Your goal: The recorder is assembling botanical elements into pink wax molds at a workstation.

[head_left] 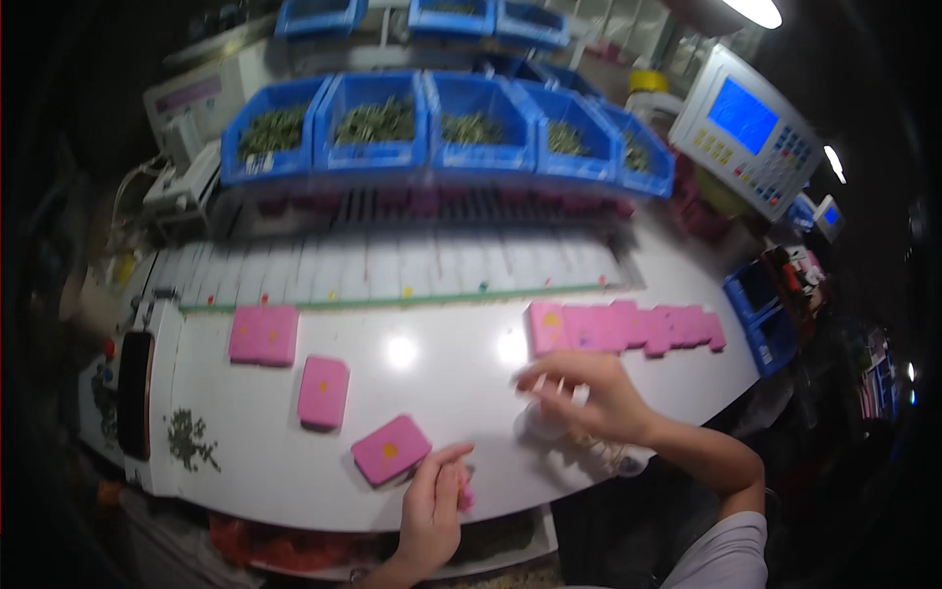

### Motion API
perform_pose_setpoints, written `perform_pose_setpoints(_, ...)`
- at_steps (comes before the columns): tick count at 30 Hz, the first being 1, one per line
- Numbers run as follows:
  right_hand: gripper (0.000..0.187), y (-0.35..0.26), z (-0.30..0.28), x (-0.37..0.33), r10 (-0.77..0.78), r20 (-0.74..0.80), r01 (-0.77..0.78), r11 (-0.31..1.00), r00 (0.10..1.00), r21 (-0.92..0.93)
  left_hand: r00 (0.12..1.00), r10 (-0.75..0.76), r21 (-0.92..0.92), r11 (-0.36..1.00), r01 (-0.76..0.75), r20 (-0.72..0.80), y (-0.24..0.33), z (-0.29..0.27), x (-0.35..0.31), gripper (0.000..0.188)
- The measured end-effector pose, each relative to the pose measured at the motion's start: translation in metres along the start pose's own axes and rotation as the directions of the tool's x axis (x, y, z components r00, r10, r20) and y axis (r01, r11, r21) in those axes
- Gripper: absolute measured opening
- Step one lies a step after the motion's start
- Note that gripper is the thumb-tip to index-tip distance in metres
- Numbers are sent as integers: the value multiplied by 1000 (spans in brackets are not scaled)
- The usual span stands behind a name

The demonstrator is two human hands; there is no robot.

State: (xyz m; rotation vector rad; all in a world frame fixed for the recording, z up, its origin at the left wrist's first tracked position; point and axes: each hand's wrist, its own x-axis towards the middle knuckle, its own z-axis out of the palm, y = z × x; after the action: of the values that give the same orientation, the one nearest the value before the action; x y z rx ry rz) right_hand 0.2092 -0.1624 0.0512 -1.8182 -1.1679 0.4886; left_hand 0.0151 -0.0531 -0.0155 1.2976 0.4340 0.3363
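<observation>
My left hand (430,506) is at the table's front edge with its fingers curled. A small pink thing (466,493) shows at its fingers, too blurred to name. Just beyond it lies a tilted pink block (391,451) with a yellow dot. My right hand (589,391) is raised over the table at right, fingers bent but apart, slightly blurred, with white patches at some fingers. Nothing plainly shows in its grasp. Under it sits a pale round dish (543,424), partly hidden by the hand.
Two more pink blocks (324,392) (264,336) lie leftward, and a row of pink blocks (628,327) at right. Small green pieces (189,440) lie scattered at left. Blue bins (373,123) of green pieces line the back; a keypad device (746,133) with blue screen stands right.
</observation>
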Motion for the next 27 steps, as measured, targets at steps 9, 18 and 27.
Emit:
perform_pose_setpoints(9, 32, -32, 45, -24, -109, 304, 122, 992, 946, -26, 996, -21, -221, 974, 39, 83, 5, 11, 8, 32)
perform_pose_setpoints(18, 12, -12, 52, -26, -52, 71, 67, 973, 996, -223, 841, 540, 775, 533, -339, -3, 21, -25, 8, 41)
perform_pose_setpoints(27, 38, -18, 62, -21, -219, -115, 181, 945, 969, -273, 881, 471, 916, 341, -213, 30, 9, -45, 12, 67)
